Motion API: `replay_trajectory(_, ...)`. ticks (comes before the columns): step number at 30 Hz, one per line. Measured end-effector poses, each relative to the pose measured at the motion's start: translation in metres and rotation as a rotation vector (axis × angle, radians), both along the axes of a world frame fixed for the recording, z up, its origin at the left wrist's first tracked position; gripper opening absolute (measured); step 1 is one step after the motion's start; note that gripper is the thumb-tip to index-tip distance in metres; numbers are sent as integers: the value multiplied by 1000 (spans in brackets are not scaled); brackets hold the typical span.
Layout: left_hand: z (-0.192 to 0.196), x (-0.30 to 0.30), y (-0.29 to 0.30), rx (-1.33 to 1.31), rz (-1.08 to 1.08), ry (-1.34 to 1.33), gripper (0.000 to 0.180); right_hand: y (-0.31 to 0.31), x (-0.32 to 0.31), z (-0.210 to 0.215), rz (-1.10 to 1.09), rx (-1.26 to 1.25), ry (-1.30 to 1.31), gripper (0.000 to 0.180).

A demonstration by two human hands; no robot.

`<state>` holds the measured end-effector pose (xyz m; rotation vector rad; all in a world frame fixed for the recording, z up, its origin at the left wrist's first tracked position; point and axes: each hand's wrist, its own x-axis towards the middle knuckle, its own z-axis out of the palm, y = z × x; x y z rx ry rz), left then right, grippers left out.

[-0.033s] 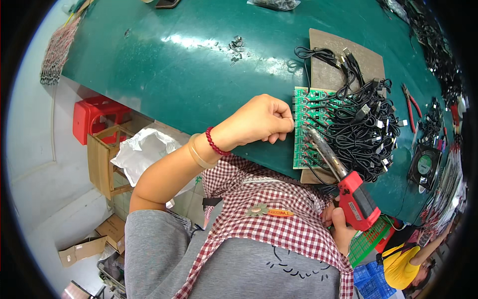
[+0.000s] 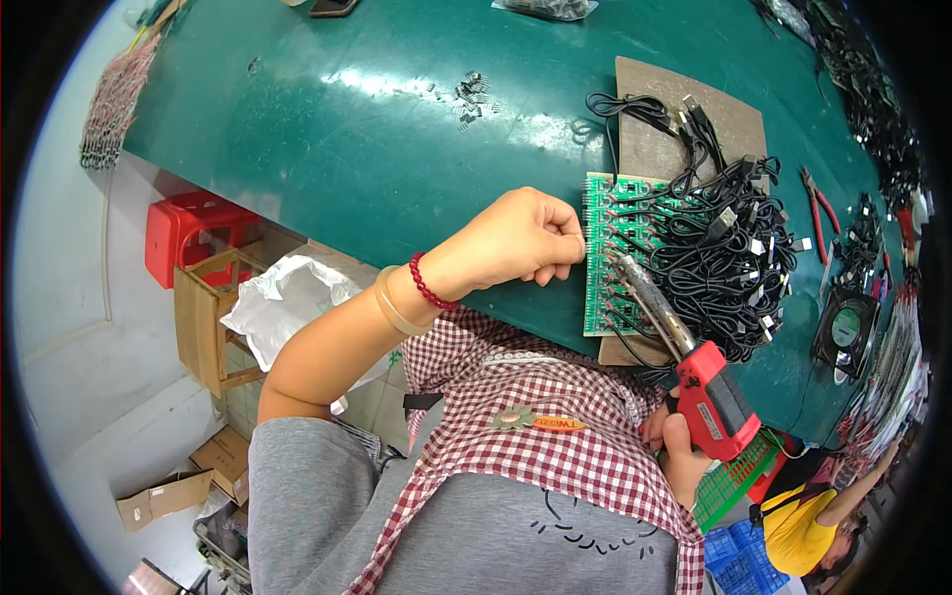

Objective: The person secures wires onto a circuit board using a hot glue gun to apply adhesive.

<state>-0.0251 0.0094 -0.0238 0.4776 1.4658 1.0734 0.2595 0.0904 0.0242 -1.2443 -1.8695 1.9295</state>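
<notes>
My left hand [image 2: 531, 241] is closed in a pinch at the left edge of a green circuit board panel [image 2: 596, 297]; whatever its fingertips hold is hidden. Below the red and black body of a soldering gun [image 2: 709, 397] is my right hand [image 2: 682, 454], fingers wrapped around the grip and partly hidden by the apron. The gun's metal barrel slants up and left, and its tip is over the board near my left fingertips. Small pins line the board's left edge. Many bundled black USB cables [image 2: 719, 263] lie across its right side, with some leads joined to it.
Under the board is a brown backing sheet [image 2: 645, 109] on the green table [image 2: 347, 149]. A small heap of pin headers [image 2: 472, 99] lies farther back. To the right are red-handled pliers [image 2: 819, 213] and a small fan [image 2: 848, 332]. Another person [image 2: 798, 535] is at lower right.
The soldering gun has shifted very slightly to the right along with my right hand. My left hand has stayed where it was.
</notes>
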Motion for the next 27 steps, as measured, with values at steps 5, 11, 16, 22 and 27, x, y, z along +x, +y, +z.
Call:
replay_trajectory(5,-2,0,-1,-7,3,-6,14,2,5,-8,-14,12,-27,46)
replay_trajectory(11,-2,-2,-3,-3,-29,0,14,2,1,-3,-41,5,-3,42)
replay_trajectory(16,11,-23,-7,7,-35,317,14,4,-2,1,-103,-46,85,42)
replay_trajectory(22,-3,-62,-11,-183,172,1483,14,4,0,-5,23,6,-107,40)
replay_trajectory(27,-15,-63,-13,-146,178,1495,12,3,-2,-2,-56,-16,41,40)
